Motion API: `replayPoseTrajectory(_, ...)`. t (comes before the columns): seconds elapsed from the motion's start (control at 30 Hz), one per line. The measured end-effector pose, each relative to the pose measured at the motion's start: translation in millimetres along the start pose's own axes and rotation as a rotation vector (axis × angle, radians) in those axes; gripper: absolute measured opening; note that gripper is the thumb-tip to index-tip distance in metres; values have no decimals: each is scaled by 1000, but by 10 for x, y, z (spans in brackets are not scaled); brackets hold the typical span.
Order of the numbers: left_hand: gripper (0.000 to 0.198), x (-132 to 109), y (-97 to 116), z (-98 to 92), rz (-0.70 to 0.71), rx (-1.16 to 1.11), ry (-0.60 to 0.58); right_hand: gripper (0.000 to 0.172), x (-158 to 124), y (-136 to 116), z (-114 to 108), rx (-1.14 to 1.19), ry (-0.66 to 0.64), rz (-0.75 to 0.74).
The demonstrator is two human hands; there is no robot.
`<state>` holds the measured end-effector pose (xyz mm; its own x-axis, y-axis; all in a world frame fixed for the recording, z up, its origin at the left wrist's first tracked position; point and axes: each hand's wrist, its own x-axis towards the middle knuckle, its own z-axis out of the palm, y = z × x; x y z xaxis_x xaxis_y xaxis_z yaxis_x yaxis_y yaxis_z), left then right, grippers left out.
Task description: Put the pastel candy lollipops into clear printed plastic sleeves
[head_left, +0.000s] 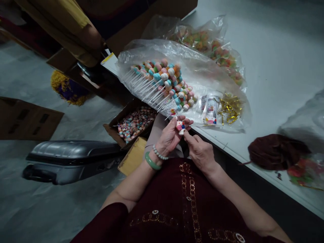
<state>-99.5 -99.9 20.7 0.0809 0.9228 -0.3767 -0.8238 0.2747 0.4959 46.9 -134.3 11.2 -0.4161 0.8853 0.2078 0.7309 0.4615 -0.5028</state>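
In front of my chest, my left hand (pixel 172 134) cradles a small candy in a printed wrapper (pixel 180 126), coloured white, pink, red and blue. A white rounded end, like a marshmallow, shows at its lower side. My right hand (pixel 201 151) pinches that lower end between thumb and forefinger. Just beyond my hands, a pile of marshmallow skewers (pixel 164 79) lies on a clear plastic sheet (pixel 202 71), their white sticks pointing left. Flat printed bags (pixel 211 108) and gold twist ties (pixel 230 108) lie right of the pile on the plastic.
A white table (pixel 273 67) carries bagged colourful sweets (pixel 225 55) and a dark brown cloth bag (pixel 275 152). Below its left edge, an open carton (pixel 113 130) holds many wrapped candies. A grey suitcase (pixel 73 153) lies on the floor. Another person's hand (pixel 92 37) shows at upper left.
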Motion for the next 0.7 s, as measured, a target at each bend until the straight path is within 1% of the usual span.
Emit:
replayPoseTrajectory(0.07,27,2,-33,-9,18,22,-3,49,-8,-8,-6,-146,-12,-30)
replayPoseTrajectory(0.13,28,0,-61,-20,33,56,-21,48,10,-11,-12,-149,-33,-16)
replayPoseTrajectory(0.2,29,-5,-77,-29,42,103,-43,46,52,-4,-15,3,-45,38)
replayPoseTrajectory(0.3,34,-7,-70,-44,29,149,-76,40,135,31,-12,427,-17,164)
replayPoseTrajectory(0.37,38,-4,-52,-65,5,162,-88,37,181,56,-17,684,-3,293)
replayPoseTrajectory(0.4,39,-1,-42,-79,-4,173,-90,36,198,65,-25,783,-19,367)
replayPoseTrajectory(0.47,40,5,-25,-111,-13,198,-77,36,219,72,-55,934,-99,497)
replayPoseTrajectory(0.5,40,7,-20,-126,-16,207,-66,37,225,70,-75,990,-145,538)
replayPoseTrajectory(0.57,40,9,-18,-147,-25,216,-38,38,230,60,-115,1055,-202,563)
replayPoseTrajectory(0.63,41,4,-25,-149,-38,221,-21,36,234,48,-139,1034,-197,545)
replayPoseTrajectory(0.7,43,-6,-36,-133,-56,229,-23,30,240,40,-137,956,-153,528)
